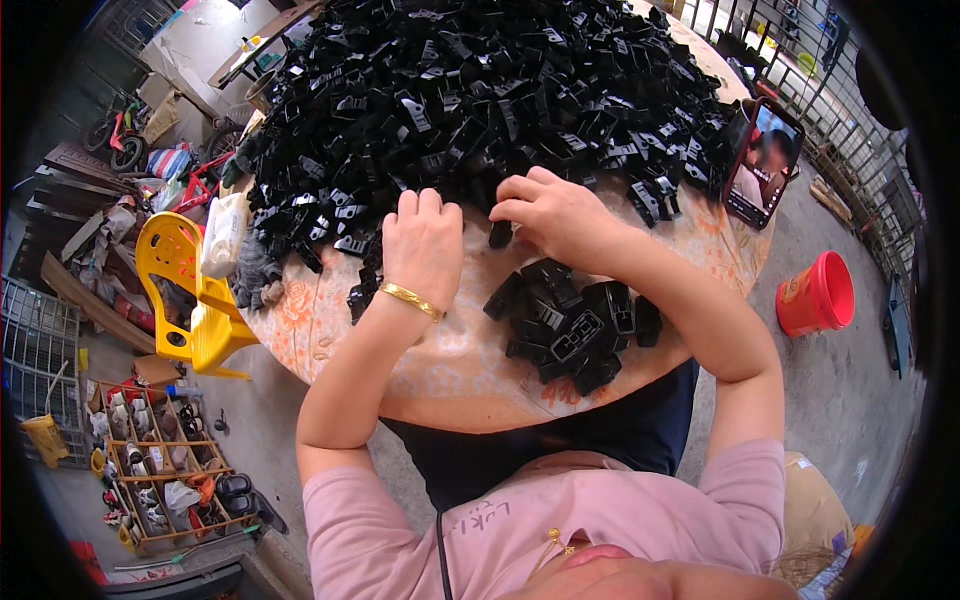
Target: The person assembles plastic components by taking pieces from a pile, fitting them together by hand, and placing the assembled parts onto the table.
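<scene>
Many black plastic parts (pixel 470 100) are heaped over the far side of a round table. My left hand (pixel 422 245), with a gold bangle at the wrist, is at the heap's near edge. Its fingers are together and curled down, and what lies under them is hidden. My right hand (pixel 560 220) pinches a small black plastic part (pixel 500 234) between thumb and fingers, just in front of the heap. Closer to me, below the right hand, is a smaller pile of black plastic parts (pixel 575 335).
The table (pixel 450 395) has a flowered cover. A phone (pixel 762 165) stands at its right edge. On the floor are a red bucket (pixel 815 293) at right, a yellow chair (pixel 195 300) at left and a shoe rack (pixel 165 455) at lower left.
</scene>
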`<action>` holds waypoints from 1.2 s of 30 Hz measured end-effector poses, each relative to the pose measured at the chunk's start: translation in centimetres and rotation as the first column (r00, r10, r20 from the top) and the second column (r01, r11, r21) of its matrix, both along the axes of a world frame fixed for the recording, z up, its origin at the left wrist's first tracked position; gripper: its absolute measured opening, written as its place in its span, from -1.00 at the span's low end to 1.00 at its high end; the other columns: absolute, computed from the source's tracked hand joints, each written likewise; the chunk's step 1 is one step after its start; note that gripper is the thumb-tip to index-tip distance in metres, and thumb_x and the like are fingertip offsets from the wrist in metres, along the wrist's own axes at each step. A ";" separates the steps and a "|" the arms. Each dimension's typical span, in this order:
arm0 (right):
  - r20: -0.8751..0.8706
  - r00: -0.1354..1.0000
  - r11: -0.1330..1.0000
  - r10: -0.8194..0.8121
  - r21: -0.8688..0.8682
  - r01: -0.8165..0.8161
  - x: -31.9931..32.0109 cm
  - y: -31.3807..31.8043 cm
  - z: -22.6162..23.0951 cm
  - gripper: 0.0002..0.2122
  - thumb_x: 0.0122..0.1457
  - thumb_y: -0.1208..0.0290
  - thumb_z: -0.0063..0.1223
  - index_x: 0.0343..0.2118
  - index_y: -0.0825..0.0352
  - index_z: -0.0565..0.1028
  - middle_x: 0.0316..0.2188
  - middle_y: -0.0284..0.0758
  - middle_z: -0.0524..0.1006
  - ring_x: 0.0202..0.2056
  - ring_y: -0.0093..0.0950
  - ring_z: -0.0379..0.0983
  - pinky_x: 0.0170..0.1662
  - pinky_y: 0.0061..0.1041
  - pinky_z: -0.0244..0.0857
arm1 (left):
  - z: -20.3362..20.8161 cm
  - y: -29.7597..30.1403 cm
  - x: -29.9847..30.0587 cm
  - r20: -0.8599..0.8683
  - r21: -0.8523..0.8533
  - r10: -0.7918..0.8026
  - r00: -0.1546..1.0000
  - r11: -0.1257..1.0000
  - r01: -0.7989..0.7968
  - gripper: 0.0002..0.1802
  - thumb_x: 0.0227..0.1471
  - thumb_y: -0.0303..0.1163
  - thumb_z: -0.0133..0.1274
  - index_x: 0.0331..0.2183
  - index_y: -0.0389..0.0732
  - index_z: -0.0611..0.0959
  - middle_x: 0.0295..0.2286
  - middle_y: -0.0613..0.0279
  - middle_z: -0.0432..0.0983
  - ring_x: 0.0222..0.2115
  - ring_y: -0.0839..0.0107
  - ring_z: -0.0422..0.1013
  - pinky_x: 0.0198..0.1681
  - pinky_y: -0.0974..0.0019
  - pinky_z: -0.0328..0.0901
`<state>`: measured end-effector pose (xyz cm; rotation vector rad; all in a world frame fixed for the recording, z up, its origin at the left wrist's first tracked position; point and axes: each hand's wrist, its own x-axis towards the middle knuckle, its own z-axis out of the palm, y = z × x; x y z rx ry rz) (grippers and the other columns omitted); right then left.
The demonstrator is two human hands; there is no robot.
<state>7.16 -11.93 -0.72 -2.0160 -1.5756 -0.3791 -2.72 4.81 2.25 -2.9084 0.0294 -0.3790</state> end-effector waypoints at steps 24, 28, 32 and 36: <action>-0.615 0.788 0.884 0.020 0.380 0.274 -1.7 -0.1 1.5 -0.85 0.00 0.57 0.03 -0.33 0.45 0.51 -0.57 -0.23 0.51 -0.54 -0.49 0.46 -0.43 -0.56 0.35 | -0.2 -1.1 1.2 0.225 -0.967 -0.086 0.971 -0.138 0.212 -0.61 -0.17 -0.67 0.12 -0.19 -0.36 0.51 -0.35 0.25 0.52 -0.34 0.54 0.44 -0.21 0.50 0.34; -0.310 0.948 0.889 -0.069 0.412 0.199 -1.7 0.0 1.9 -0.82 -0.06 0.55 0.07 -0.32 0.38 0.51 -0.47 -0.21 0.48 -0.46 -0.28 0.45 -0.38 -0.50 0.35 | 0.0 -2.0 0.7 0.171 -0.958 -0.046 0.984 -0.242 0.155 -0.59 -0.15 -0.65 0.12 -0.16 -0.37 0.49 -0.34 0.26 0.50 -0.34 0.56 0.42 -0.22 0.52 0.32; -0.214 0.976 0.861 0.028 0.502 0.086 -1.4 0.4 1.9 -0.77 -0.06 0.56 0.10 -0.27 0.34 0.49 -0.34 -0.26 0.47 -0.43 -0.29 0.46 -0.33 -0.51 0.36 | -0.1 -1.9 0.8 0.211 -0.876 -0.012 0.977 -0.445 0.184 -0.61 -0.10 -0.63 0.08 -0.14 -0.37 0.48 -0.31 0.28 0.48 -0.33 0.59 0.39 -0.19 0.55 0.29; -0.724 0.613 0.892 0.316 0.448 0.069 -1.1 -0.2 1.8 -0.79 0.02 0.52 0.11 -0.25 0.43 0.47 -0.35 -0.29 0.54 -0.34 -0.57 0.46 -0.24 -0.60 0.35 | 0.4 -1.0 0.3 0.249 -0.897 -0.102 0.963 -0.399 0.190 -0.61 -0.05 -0.65 0.00 -0.10 -0.33 0.45 -0.27 0.21 0.48 -0.27 0.53 0.40 -0.16 0.50 0.29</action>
